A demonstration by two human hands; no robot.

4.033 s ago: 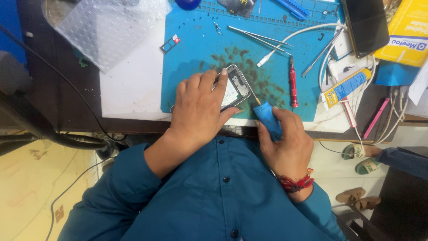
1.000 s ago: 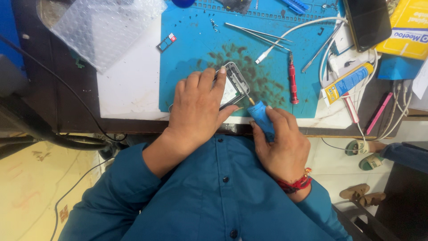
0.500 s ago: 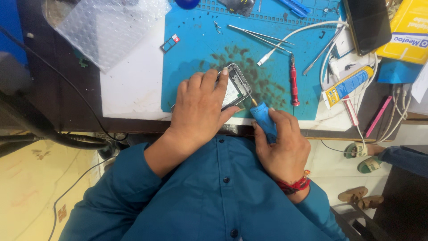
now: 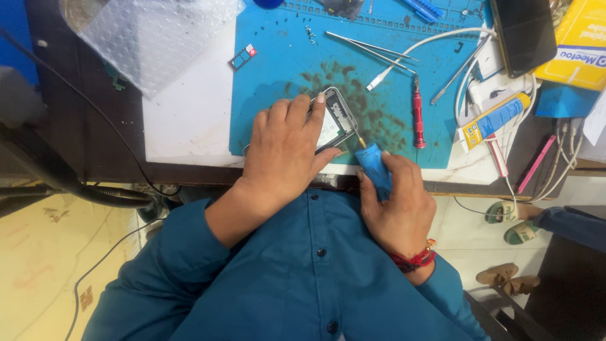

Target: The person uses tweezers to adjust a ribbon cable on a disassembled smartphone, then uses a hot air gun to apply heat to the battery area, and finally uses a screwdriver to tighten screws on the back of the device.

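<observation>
The left hand (image 4: pixel 284 148) hides most of the opened phone (image 4: pixel 334 120).

White bench (image 4: pixel 189 120) under stained blue mat (image 4: pixel 278 76)

Opened phone (image 4: pixel 336 121) flat on mat, blue screwdriver (image 4: pixel 375 167) at its edge

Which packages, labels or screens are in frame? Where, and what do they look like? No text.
Yellow box: top right corner, flat, with blue print.
Glue tube: right of the blue mat, yellow and blue label, lying slanted.
Dark phone: top right beside the box, black screen, unlit.
Bubble wrap bag: top left, clear, crumpled.
Opened phone: on the mat, under the left hand; right hand holds a blue tool.
</observation>
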